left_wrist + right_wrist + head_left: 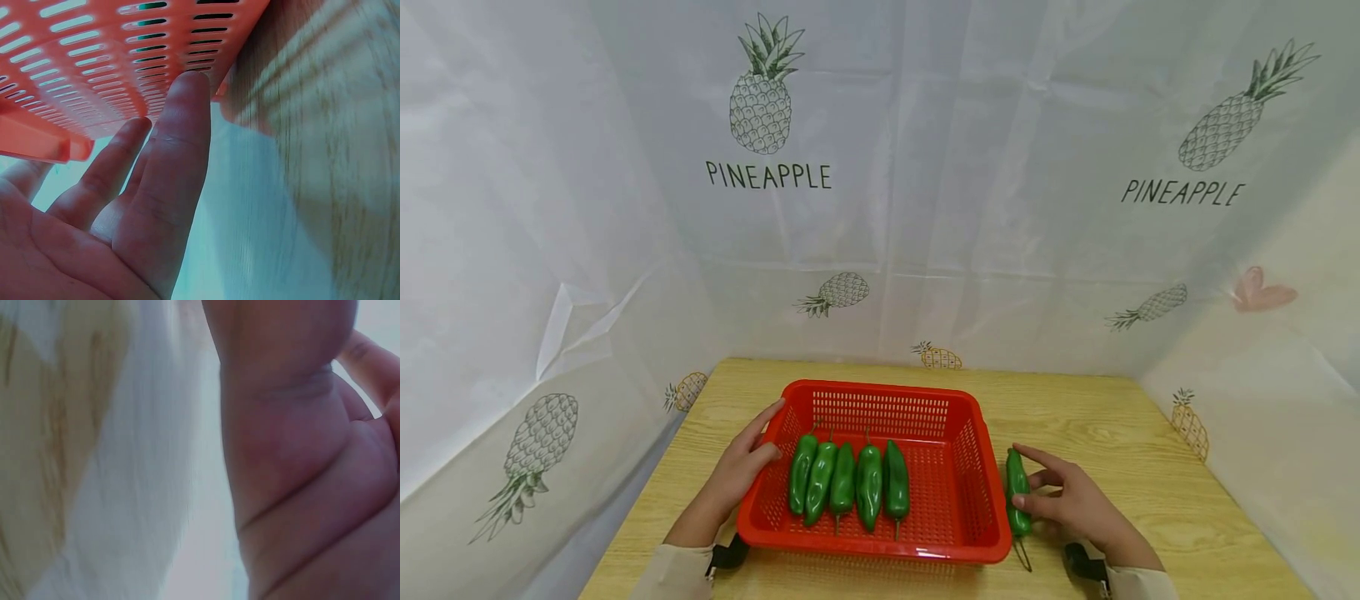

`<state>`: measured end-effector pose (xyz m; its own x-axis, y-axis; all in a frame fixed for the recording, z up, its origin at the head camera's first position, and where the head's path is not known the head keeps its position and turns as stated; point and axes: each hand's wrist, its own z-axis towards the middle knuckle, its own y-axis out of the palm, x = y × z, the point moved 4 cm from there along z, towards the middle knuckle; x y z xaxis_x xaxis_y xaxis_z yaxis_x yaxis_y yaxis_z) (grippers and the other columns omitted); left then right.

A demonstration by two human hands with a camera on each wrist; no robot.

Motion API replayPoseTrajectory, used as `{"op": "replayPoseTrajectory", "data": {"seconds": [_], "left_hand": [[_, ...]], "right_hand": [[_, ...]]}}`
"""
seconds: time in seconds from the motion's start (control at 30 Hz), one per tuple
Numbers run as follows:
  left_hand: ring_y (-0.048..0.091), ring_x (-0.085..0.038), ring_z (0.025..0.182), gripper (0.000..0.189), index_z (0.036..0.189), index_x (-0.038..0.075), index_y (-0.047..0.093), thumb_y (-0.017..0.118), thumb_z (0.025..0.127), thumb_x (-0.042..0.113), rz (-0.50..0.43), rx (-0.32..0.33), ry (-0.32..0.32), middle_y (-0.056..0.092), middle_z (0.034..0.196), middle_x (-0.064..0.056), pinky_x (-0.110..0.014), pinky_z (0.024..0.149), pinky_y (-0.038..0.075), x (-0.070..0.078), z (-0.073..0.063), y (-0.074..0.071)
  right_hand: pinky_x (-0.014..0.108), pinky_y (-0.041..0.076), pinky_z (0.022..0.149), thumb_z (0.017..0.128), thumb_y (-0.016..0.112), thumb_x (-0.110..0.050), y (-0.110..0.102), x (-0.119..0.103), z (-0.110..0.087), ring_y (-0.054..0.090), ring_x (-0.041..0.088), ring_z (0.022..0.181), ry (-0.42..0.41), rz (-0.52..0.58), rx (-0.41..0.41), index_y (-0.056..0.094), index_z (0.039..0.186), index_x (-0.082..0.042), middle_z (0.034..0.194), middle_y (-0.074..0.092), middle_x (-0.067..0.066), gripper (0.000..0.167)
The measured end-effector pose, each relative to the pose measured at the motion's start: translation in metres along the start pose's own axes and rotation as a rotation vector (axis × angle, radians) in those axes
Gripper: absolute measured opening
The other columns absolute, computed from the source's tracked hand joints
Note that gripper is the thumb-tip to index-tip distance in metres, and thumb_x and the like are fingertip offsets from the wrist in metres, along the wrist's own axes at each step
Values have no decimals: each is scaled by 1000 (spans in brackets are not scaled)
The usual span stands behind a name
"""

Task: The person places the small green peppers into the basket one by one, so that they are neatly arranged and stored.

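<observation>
In the head view, my left hand (737, 471) rests against the left side of a red plastic basket (872, 552). The left wrist view has its fairly straight fingers (178, 156) along the slotted outer wall (106, 62). Just outside the basket's right side, my right hand (1071, 504) pinches a green pepper (1017, 479) between thumb and fingers, the pepper's stem pointing toward me. Several more green peppers (843, 479) lie side by side in the basket's left and middle part. In the right wrist view the hand (294, 444) fills the right side and no pepper shows.
Basket and hands are on a wood-grain table (1075, 408). White sheeting (962, 167) printed with pineapples hangs behind the table and on both sides. The basket's raised right wall (979, 467) stands between the held pepper and the others. A black wrist strap (727, 553) circles each wrist.
</observation>
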<state>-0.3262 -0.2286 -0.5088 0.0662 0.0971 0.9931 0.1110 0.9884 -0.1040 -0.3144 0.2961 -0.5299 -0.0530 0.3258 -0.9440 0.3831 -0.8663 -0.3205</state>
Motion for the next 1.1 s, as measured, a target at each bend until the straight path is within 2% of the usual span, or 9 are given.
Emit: {"op": "replayPoseTrajectory", "data": {"seconds": [0.23,0.47,0.7,0.9,1.1], "left_hand": [[73,-39,100,81,163,35,39,55,92,1,1,4,-3,58,142,-30,-50,74,64,-1,0,-1],[73,-38,99,80,163,35,39,56,93,1,8,9,-4,58,141,-29,-50,73,64,-2,0,-1],[73,-39,100,79,162,36,41,56,93,2,-5,9,-7,59,141,-29,-50,74,64,-2,1,-1],[72,-38,103,79,162,37,42,56,93,2,-6,17,-9,59,141,-27,-50,76,64,-2,1,0],[72,-38,103,78,161,39,42,57,93,3,-8,22,-17,60,142,-26,-51,76,64,-2,0,0]], "right_hand": [[37,57,51,95,80,-20,-4,1,0,73,35,75,-4,-17,40,33,167,-14,115,65,25,86],[44,60,53,93,82,-21,-8,2,-1,71,35,75,-1,-44,100,35,165,-17,112,69,24,86],[46,61,56,97,77,-21,-13,-3,-5,70,31,73,15,6,126,36,165,-21,111,69,25,79],[35,51,52,100,73,-20,-22,-10,-8,66,27,71,13,59,159,38,163,-23,113,70,24,72],[41,40,49,103,69,-13,-28,-21,-7,54,18,62,-53,76,113,35,164,-19,110,70,26,70]]}}
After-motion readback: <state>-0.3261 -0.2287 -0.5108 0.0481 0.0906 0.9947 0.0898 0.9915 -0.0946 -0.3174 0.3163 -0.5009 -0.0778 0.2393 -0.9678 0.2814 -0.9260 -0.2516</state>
